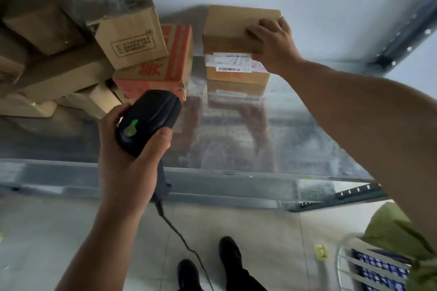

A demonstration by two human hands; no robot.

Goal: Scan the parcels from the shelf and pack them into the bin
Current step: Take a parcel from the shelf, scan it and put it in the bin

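Observation:
A brown cardboard parcel with a white barcode label on its front stands on the metal shelf. My right hand grips the parcel's top right corner. My left hand holds a black corded barcode scanner, green light lit, its head pointing toward the parcels from in front of the shelf. An orange-and-brown box stands left of the gripped parcel. The white wire bin sits at the lower right, partly hidden by a green sleeve.
A pile of several brown cartons fills the shelf's left side. A dark slotted upright stands at the right. The shelf's front rail runs across. Black shoes stand on the tiled floor; a yellow tag lies near the bin.

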